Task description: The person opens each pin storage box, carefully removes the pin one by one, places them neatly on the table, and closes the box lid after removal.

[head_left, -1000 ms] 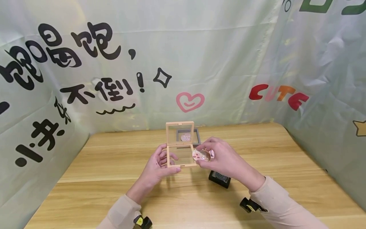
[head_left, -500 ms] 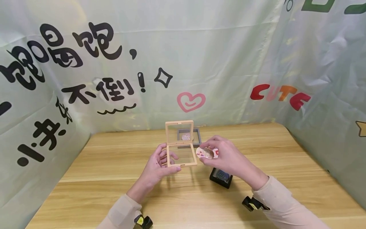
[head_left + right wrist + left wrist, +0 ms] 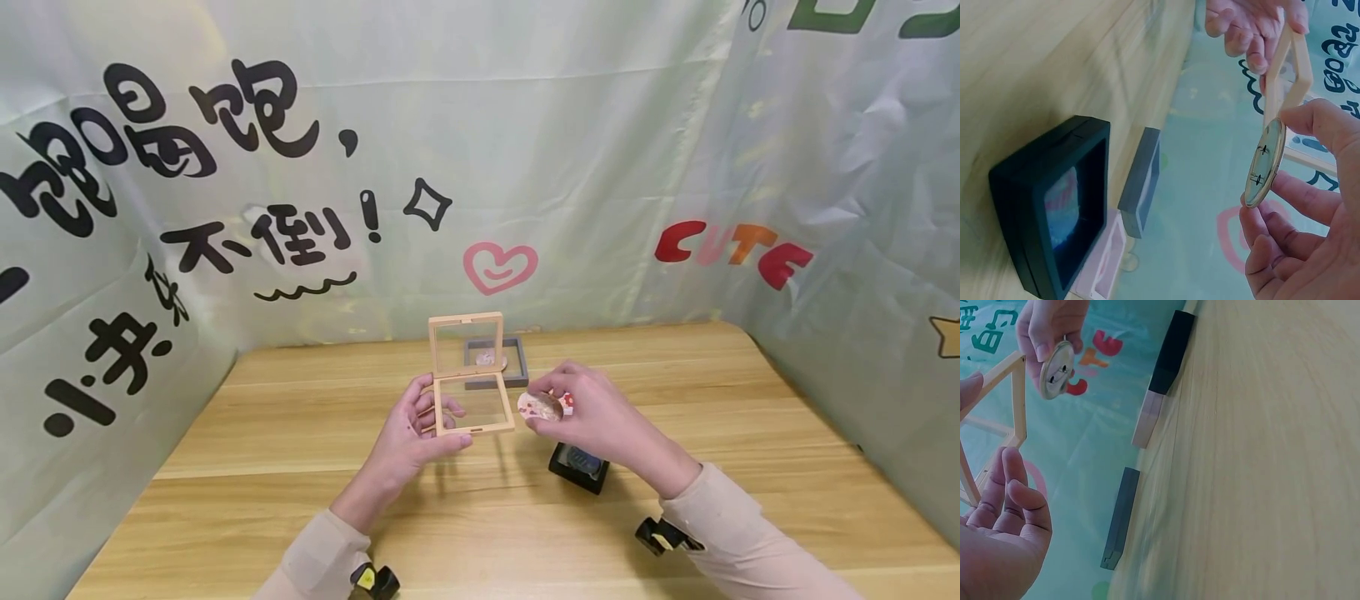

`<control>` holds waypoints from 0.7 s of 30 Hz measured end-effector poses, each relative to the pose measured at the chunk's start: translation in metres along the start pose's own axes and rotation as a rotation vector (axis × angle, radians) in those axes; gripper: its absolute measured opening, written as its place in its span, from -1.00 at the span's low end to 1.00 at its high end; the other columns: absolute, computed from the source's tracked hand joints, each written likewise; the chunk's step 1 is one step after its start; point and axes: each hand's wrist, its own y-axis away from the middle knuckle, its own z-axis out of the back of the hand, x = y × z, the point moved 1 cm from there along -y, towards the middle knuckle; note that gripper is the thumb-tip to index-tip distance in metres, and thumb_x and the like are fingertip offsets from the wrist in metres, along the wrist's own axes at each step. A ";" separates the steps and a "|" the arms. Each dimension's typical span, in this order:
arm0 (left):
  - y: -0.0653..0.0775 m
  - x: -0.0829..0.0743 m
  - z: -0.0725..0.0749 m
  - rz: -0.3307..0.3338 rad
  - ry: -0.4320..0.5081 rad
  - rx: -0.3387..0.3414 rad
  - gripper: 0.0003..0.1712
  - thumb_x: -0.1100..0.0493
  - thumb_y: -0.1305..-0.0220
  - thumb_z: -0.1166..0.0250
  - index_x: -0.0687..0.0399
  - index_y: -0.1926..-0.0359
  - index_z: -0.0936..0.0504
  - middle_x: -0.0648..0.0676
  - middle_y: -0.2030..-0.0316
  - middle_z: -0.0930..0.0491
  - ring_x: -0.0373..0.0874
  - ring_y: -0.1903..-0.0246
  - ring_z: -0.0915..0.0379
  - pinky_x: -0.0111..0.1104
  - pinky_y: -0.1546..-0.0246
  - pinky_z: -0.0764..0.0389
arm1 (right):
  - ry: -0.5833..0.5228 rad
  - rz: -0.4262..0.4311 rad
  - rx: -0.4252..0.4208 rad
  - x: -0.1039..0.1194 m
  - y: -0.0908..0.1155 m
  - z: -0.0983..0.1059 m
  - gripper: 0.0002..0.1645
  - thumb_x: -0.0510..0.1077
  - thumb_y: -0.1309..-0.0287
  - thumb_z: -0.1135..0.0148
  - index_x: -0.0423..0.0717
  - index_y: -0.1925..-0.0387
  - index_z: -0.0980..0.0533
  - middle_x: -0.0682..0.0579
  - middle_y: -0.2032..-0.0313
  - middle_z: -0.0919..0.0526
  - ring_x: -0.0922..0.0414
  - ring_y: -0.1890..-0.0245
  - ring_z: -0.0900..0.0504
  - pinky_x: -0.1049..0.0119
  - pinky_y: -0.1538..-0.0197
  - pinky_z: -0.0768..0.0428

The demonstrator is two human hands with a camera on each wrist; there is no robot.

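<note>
Held above the table, a beige hinged display frame (image 3: pixel 474 403) stands unfolded, its two windows of clear film one above the other. My left hand (image 3: pixel 411 433) holds it by its left side, thumb along the lower edge. Just right of the frame, my right hand (image 3: pixel 581 410) pinches a round pin badge (image 3: pixel 538 406) with a pale, red-spotted front. The badge's metal back and pin (image 3: pixel 1264 164) show in the right wrist view. A small gap separates badge and frame.
Behind the beige frame lies a grey display frame (image 3: pixel 517 381) with a pinkish round piece inside. A black display frame (image 3: pixel 579 468) sits below my right hand. A pink frame (image 3: pixel 1100 259) lies near them, mostly hidden in the head view. A printed cloth (image 3: pixel 585 167) hangs behind the table.
My right hand has drawn the badge rightward, away from the frame's right edge. The beige frame has shifted slightly left and up in my left hand.
</note>
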 end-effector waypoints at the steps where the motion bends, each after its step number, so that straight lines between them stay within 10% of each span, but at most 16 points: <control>1: 0.000 0.000 0.000 -0.001 0.002 0.000 0.14 0.38 -0.07 -0.61 0.07 -0.57 -0.17 0.14 -0.06 -0.66 -0.18 0.14 -0.63 -0.43 0.09 -0.73 | -0.001 0.000 0.003 0.000 0.000 -0.001 -0.62 0.00 -0.13 -0.59 -0.03 0.03 -0.77 0.03 0.09 -0.73 0.16 0.18 -0.62 0.34 0.24 -0.59; 21: 0.001 -0.001 -0.002 -0.029 0.009 0.019 0.06 0.41 -0.07 -0.60 0.09 -0.51 -0.22 0.12 -0.03 -0.67 -0.18 0.16 -0.64 -0.41 0.11 -0.75 | 0.036 0.046 0.075 0.002 0.001 -0.028 -0.62 -0.01 -0.13 -0.59 -0.06 0.04 -0.77 0.10 0.10 -0.75 0.21 0.17 -0.60 0.27 0.11 -0.63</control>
